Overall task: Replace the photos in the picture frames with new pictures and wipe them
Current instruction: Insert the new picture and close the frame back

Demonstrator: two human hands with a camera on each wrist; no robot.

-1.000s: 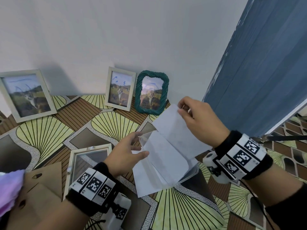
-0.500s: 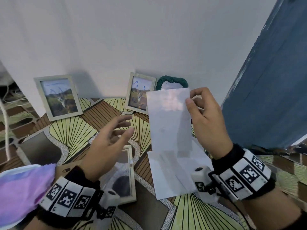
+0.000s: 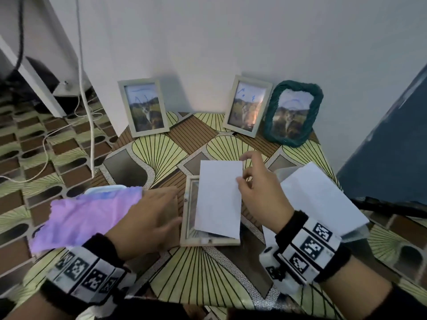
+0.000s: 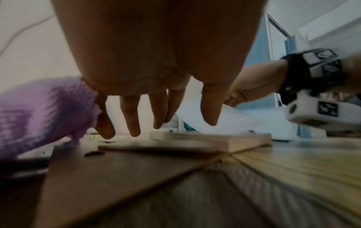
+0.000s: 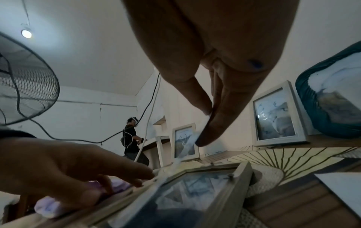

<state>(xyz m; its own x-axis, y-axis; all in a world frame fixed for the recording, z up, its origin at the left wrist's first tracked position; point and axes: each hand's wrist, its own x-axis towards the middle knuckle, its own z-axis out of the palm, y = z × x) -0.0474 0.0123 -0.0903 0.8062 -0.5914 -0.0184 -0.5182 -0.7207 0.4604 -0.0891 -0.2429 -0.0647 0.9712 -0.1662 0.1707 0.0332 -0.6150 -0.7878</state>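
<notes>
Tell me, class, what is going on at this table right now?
A person is refilling a picture frame. The right hand pinches a white photo sheet by its edge, over the open frame that lies flat on the table. The left hand, fingers straight, rests on the brown backing board beside the frame. A purple cloth lies to the left. Three framed photos lean against the wall.
</notes>
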